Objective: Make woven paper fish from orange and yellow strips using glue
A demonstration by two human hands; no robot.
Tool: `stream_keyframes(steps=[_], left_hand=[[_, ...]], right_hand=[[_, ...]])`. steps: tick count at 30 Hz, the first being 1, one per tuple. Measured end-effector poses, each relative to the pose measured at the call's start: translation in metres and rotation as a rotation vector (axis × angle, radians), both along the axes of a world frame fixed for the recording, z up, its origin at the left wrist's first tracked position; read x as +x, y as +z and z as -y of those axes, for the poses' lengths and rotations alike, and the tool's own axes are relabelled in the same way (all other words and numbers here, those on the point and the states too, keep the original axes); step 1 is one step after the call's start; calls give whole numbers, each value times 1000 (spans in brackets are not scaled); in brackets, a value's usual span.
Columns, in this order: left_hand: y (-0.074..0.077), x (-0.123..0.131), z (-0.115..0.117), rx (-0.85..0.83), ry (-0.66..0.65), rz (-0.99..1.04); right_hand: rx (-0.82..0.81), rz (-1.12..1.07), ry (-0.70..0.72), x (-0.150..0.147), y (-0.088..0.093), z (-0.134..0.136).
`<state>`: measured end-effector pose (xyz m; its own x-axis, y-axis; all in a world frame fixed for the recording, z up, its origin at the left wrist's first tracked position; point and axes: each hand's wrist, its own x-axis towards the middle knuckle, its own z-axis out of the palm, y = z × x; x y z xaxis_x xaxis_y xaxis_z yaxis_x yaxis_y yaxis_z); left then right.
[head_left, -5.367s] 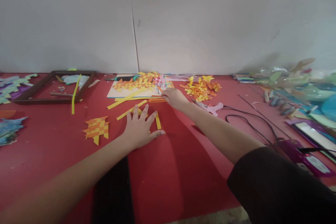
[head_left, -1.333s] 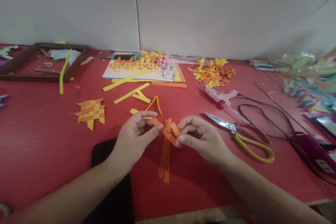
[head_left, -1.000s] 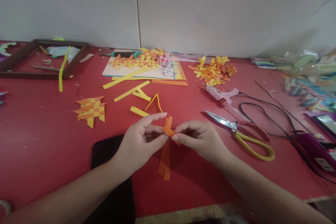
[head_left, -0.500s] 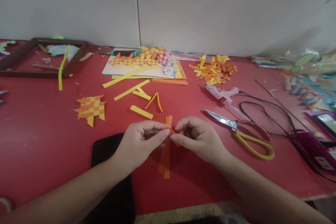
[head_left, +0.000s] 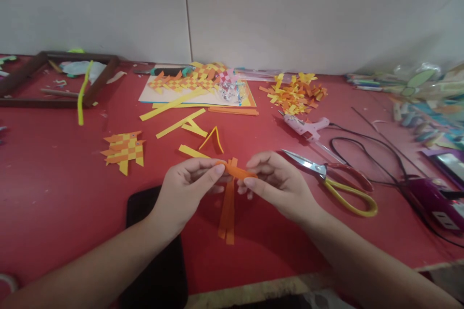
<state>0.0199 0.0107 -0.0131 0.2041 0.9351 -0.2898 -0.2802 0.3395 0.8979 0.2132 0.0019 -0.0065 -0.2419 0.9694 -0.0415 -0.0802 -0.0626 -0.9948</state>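
Over the red table (head_left: 54, 193), my left hand (head_left: 184, 190) and my right hand (head_left: 277, 183) both pinch orange paper strips (head_left: 228, 205). One strip runs crosswise between my fingertips; the others hang down from it toward the table's front edge. Just beyond my hands lie loose yellow strips (head_left: 181, 124) and a folded yellow strip (head_left: 213, 137). A woven orange-and-yellow paper fish (head_left: 125, 149) lies to the left of my left hand.
Yellow-handled scissors (head_left: 337, 186) and a pink glue gun (head_left: 308, 128) with a black cord lie right of my right hand. Paper scraps (head_left: 295, 96), a sheet with woven pieces (head_left: 199, 88), a wooden frame (head_left: 54, 79) and a black phone (head_left: 155, 251) are about.
Since 5.4 s ago my hands came back from the far strips and took up orange ones. In the last second my fingertips parted slightly, showing the crosswise strip between them.
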Motion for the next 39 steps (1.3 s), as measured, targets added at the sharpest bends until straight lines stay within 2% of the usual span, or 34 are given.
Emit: stream_keyframes(steps=[17,25,29,32,35,39], left_hand=[[2,0,-4,-36,17,-42],[3,-1,-2,-32,45,-35],[2,-3,-7,-38,104,-23],[0,-4,-12,-41,129,-14],[0,-3,-10,-29,78,-60],[0,-2,-5,32,5,-117]], right_hand=[[25,10,-113,4,-1,-4],[-63,-17,-37,7,-1,-9],[-87,33,-22,14,-1,-15],[-17,106,-89,17,-2,-17],[119,170,-158,15,-3,-16],[144,245,-100,9,-6,-12]])
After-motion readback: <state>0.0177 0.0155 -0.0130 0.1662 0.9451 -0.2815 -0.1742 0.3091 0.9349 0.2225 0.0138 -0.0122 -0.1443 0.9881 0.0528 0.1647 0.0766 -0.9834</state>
